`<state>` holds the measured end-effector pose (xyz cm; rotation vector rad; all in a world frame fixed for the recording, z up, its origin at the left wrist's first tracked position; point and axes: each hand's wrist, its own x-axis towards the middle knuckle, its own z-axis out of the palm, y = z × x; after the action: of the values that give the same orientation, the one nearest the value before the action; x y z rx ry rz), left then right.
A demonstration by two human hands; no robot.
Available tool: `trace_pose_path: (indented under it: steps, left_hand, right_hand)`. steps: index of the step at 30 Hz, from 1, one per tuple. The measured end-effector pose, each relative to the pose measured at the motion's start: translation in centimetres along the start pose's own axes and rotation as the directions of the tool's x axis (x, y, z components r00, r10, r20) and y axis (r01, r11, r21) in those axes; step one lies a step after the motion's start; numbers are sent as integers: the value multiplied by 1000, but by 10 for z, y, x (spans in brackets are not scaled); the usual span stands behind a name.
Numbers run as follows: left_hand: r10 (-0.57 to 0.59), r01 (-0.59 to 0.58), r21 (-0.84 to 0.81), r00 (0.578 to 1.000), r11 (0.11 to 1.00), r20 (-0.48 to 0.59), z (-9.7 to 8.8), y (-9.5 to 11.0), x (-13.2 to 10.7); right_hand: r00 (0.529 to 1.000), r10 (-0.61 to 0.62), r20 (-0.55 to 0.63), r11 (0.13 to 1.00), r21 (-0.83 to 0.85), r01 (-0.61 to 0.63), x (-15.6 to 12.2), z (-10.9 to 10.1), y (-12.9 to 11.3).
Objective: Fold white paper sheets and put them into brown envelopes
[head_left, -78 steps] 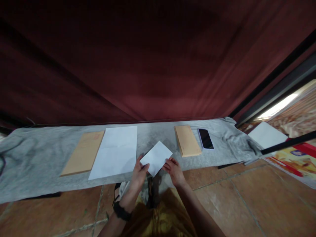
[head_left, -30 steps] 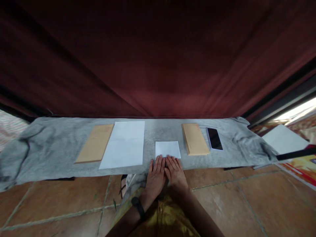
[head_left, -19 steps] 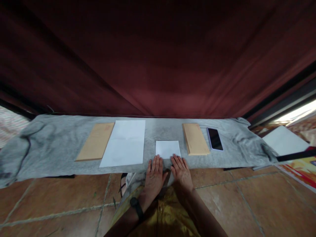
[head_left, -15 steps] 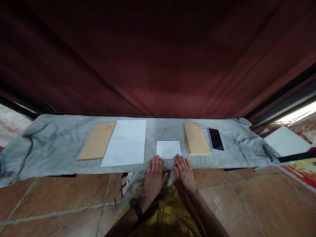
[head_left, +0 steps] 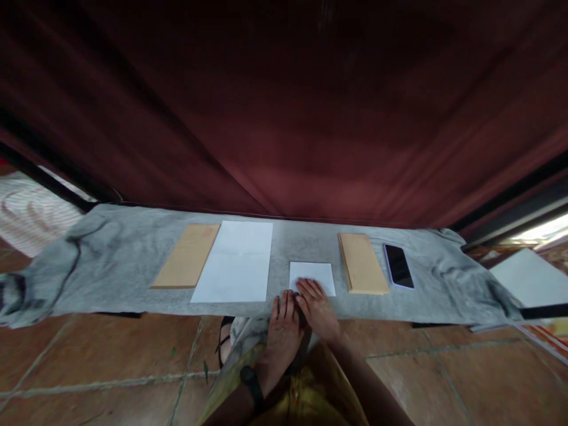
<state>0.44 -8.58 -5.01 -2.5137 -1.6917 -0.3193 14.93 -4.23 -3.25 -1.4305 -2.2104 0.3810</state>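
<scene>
A small folded white paper (head_left: 315, 274) lies flat on the grey cloth (head_left: 110, 260) in front of me. My right hand (head_left: 316, 308) rests on its near edge with the fingers stretched out flat. Just left of it, my left hand (head_left: 284, 322) lies flat on the cloth at the paper's near left corner, fingers together and extended. It wears a black wrist band (head_left: 252, 381). Neither hand grips anything.
On the cloth lie a large white sheet (head_left: 235, 262), a brown envelope (head_left: 187, 264) to its left, a stack of brown envelopes (head_left: 361, 271) and a black phone (head_left: 398, 265) to the right. A dark red curtain (head_left: 284, 118) hangs behind. More white paper (head_left: 528, 278) lies far right on the tiled floor.
The folded paper was held up in both hands, then laid flat on the cloth. My hands slid apart along its near edge and have since come back together, the right one onto the paper.
</scene>
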Motion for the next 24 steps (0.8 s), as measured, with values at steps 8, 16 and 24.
trace_pose_path:
  steps: [8, 16, 24]
  left_hand:
    - [2, -1, 21, 1000, 1000, -21, -2, 1, 2]
    - [18, -18, 8, 1000, 1000, -16, 4, -4, 1]
    - [50, -46, 55, 996, 997, -74, 9, -8, -1]
  right_hand:
    - [997, -68, 45, 995, -75, 72, 39, 14, 10]
    - [998, -56, 23, 995, -85, 57, 60, 20, 13]
    - [998, -58, 28, 996, -59, 60, 38, 17, 5]
